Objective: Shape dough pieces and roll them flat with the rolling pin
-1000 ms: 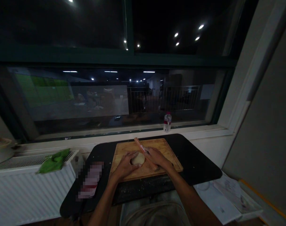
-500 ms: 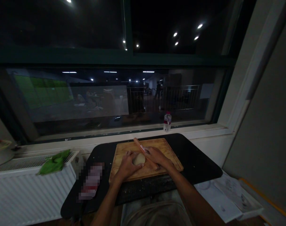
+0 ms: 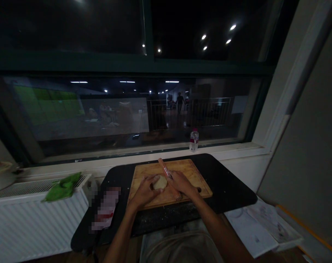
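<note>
A pale round piece of dough [image 3: 161, 182] lies on the wooden cutting board [image 3: 196, 171]. My left hand [image 3: 144, 190] curves around its left side, thumb and fingers gripping the edge. Just right of the dough, a wooden rolling pin [image 3: 163, 166] with a small label slants across the board. Its middle is under my right hand [image 3: 180, 182], whose fingers are closed over it. Both ends of the pin show, and my palm hides the part between.
The board rests on a black table [image 3: 223, 182] with scattered crumbs. A blurred-out packet-like item [image 3: 107, 208] lies at left. Behind, a water bottle [image 3: 193, 140] stands on the windowsill. A green cloth [image 3: 64, 187] drapes the radiator [image 3: 40, 219]; papers [image 3: 253, 228] lie at lower right.
The rolling pin and my right hand have shifted slightly, and the pin now lies right beside the dough. The dough and left hand moved slightly left. Beyond the window, a distant person has moved.
</note>
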### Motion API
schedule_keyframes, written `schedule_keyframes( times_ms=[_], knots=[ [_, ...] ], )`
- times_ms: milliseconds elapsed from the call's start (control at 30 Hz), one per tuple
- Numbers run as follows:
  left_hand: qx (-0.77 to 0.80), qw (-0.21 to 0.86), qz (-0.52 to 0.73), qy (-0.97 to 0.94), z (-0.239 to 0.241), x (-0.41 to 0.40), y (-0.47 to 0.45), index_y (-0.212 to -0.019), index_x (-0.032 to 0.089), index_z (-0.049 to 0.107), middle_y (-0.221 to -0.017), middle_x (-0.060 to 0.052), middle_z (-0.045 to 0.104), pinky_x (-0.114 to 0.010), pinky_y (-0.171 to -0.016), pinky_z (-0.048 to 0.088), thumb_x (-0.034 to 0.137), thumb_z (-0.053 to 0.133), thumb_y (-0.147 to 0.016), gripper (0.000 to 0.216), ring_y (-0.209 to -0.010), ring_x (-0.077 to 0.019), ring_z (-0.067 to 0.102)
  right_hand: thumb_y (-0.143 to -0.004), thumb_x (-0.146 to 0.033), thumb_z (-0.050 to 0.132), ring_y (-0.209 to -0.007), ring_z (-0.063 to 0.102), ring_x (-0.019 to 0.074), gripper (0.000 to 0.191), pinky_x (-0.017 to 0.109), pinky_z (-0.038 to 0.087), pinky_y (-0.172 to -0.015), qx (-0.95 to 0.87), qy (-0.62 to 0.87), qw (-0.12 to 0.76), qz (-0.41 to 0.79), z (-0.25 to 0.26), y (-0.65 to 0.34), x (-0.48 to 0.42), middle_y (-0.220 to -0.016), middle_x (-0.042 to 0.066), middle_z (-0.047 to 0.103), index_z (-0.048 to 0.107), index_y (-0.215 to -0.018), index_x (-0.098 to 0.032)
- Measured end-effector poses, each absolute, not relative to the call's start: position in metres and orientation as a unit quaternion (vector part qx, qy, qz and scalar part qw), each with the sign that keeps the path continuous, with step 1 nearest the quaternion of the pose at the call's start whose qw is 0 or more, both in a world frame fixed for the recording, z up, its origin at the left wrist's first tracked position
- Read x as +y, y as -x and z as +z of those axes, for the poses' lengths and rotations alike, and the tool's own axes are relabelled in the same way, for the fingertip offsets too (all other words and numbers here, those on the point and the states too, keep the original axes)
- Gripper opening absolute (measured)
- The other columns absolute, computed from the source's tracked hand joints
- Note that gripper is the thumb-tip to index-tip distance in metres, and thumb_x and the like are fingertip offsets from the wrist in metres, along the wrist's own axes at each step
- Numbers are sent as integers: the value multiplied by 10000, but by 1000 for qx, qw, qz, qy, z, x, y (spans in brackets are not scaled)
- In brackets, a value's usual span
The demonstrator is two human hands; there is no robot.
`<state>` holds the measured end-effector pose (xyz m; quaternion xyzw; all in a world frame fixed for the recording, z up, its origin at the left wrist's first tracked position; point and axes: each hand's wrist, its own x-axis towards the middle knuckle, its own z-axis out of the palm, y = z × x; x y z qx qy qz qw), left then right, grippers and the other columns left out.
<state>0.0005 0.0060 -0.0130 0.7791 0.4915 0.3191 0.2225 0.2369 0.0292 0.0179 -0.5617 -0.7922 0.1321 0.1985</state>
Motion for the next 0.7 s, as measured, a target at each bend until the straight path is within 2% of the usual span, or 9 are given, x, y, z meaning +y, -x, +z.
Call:
schedule_keyframes(
  times_ms=[267,433,533,700],
  knots=[
    [502,204,329,-773,-20,7,-4,-1455,281,759,-1605,-83,660,-525,-1335,355,469,790,-921,567,-1493,-349,544,-1073,-284,565,-1128,774,284,288,295,513,-956,-806,534,215,137,19,-235,29,-1218,149,835,802,-1195,-176],
    [500,191,333,-777,-20,8,-7,-1451,240,753,-1533,-109,703,-533,-1309,377,520,790,-924,598,-1421,-355,586,-1054,-267,591,-1136,774,288,273,298,520,-943,-803,539,218,131,17,-233,30,-1215,152,834,797,-1206,-172],
    [516,164,342,-768,-22,10,-13,-1376,213,777,-1408,-133,743,-522,-1240,452,540,824,-887,590,-1350,-359,619,-1045,-263,609,-1120,776,284,264,306,525,-935,-793,558,208,126,18,-232,33,-1218,155,833,792,-1214,-177],
    [559,103,352,-743,-23,10,-18,-1301,181,784,-1357,-177,703,-570,-1200,476,667,862,-805,699,-1325,-403,601,-1059,-255,591,-1156,764,280,284,310,512,-963,-786,566,205,138,20,-235,33,-1246,165,822,779,-1247,-157]
  ],
)
